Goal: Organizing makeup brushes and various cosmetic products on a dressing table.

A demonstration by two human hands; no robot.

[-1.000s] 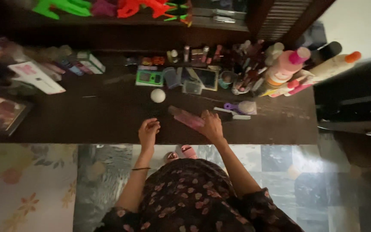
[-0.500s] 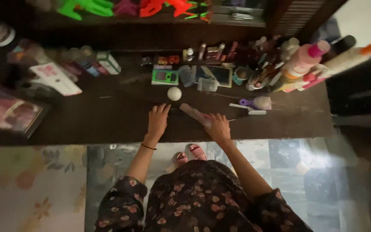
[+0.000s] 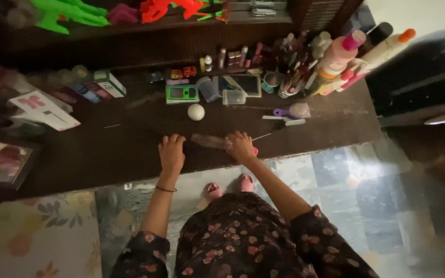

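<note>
The right hand [image 3: 241, 146] is closing its fingers on what seems a comb [image 3: 211, 141], steadying it on the dark table [image 3: 130, 149], while the left hand [image 3: 171, 153] is resting open, palm down, bracing beside it.

Right hand [image 3: 241, 146] now grips the comb [image 3: 211, 141]; left hand [image 3: 172, 153] lies flat beside it.
</note>
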